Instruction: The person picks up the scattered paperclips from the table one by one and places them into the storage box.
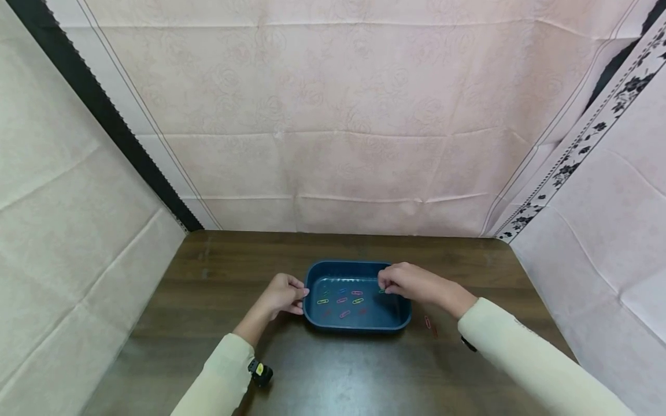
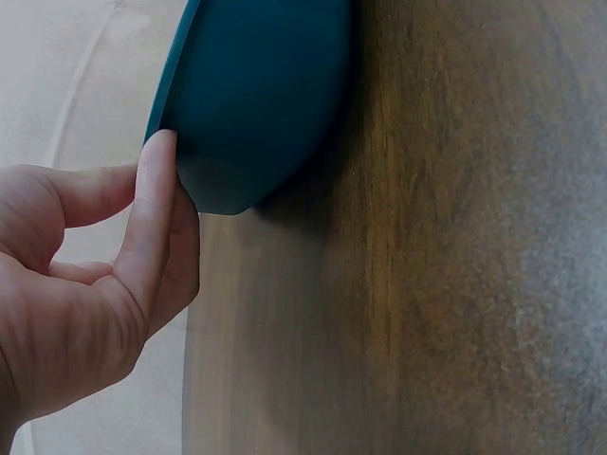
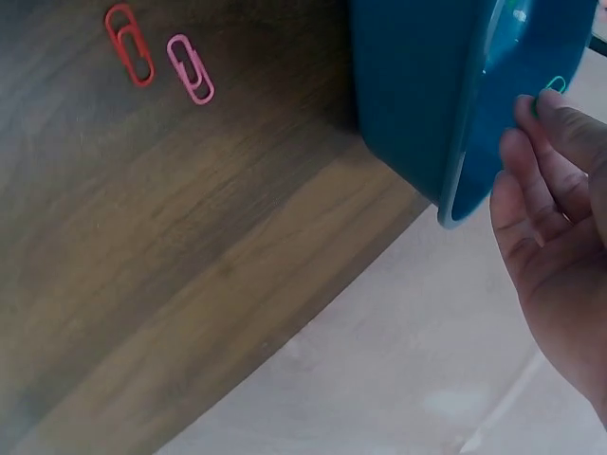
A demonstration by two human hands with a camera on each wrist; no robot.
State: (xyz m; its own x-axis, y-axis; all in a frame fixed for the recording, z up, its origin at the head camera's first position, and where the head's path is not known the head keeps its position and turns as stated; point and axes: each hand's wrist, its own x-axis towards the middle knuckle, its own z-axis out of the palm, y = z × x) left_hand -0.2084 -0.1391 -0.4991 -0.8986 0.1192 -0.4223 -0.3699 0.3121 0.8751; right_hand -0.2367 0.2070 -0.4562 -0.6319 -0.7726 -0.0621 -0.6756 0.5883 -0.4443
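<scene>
A blue plastic tray (image 1: pixel 354 329) sits on the wooden table, with several coloured paper clips spread over its floor, among them a yellow paper clip (image 1: pixel 322 301) and a pink paper clip (image 1: pixel 356 292). At the tray's left end, my left hand (image 1: pixel 285 296) pinches the rim between thumb and fingers; the left wrist view shows the fingertips on the tray's edge (image 2: pixel 180 76). Over the tray's right side, my right hand (image 1: pixel 408 281) pinches a green paper clip (image 3: pixel 557 84) between thumb and index finger.
On the table (image 1: pixel 333 375) to the right of the tray lie a pink paper clip (image 3: pixel 192 70) and a red paper clip (image 3: pixel 130 45), side by side. Pale patterned cloth (image 1: pixel 333 115) hangs behind the table and along both sides.
</scene>
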